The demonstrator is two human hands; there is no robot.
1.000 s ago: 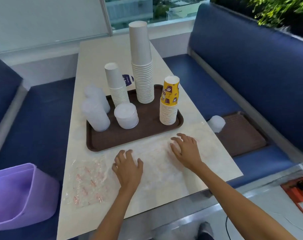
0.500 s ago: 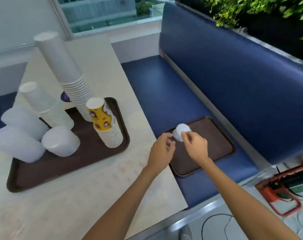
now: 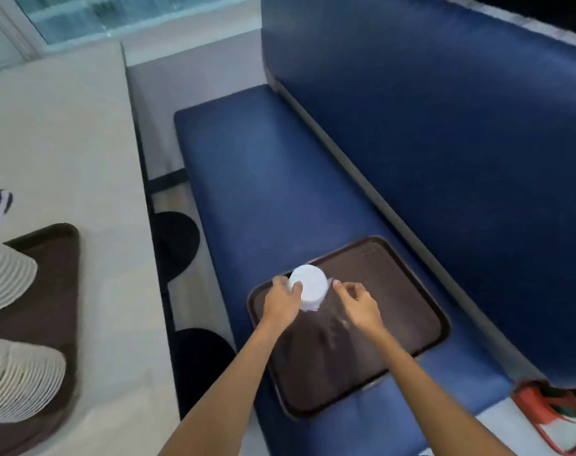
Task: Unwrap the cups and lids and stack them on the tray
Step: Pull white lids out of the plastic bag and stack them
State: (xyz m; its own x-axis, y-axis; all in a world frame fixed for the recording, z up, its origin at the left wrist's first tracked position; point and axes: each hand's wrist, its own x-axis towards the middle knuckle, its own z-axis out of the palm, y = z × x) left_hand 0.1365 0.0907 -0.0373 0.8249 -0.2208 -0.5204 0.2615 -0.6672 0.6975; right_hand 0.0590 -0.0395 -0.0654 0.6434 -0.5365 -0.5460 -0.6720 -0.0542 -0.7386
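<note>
A white stack of lids (image 3: 309, 287) stands on the near left part of a brown tray (image 3: 408, 291), which lies on the blue seat (image 3: 263, 192) beside the counter (image 3: 66, 143). The left hand (image 3: 281, 304) grips the stack from its left side, fingers curled round the wall and the thumb on the top edge, so the stack sits inside that grip. The right hand (image 3: 359, 302) is just to the right of the stack. Its thumb and forefinger are pressed together, and through the blur they seem to pinch the clear wrap (image 3: 334, 320) that trails from the stack down across the tray. On the counter, well apart to the left, a second brown tray (image 3: 55, 291) carries ribbed cup stacks (image 3: 7, 278).
</note>
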